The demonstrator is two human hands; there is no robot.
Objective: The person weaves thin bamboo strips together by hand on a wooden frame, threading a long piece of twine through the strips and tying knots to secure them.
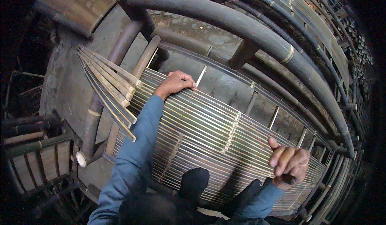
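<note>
A bamboo bench frame lies across the middle, its seat [201, 130] made of long, dark slats with pale edges laid side by side. My left hand [175, 84] rests at the far edge of these slats, beside a pale crosspiece [202, 75]. Its fingertips are pinched together, and what they hold is hidden. Over the right part of the seat, my right hand [290, 160] is raised with its fingers curled in. I cannot make out what is in it. A thin reddish cord [181, 111] crosses the slats below my left hand.
Loose bamboo strips [108, 82] lean over the left end of the bench. A thick, curved bamboo rail [241, 26] arches along the far side. More bamboo furniture [40, 162] stands at the lower left, and a pile of bamboo poles [360, 60] is at the far right.
</note>
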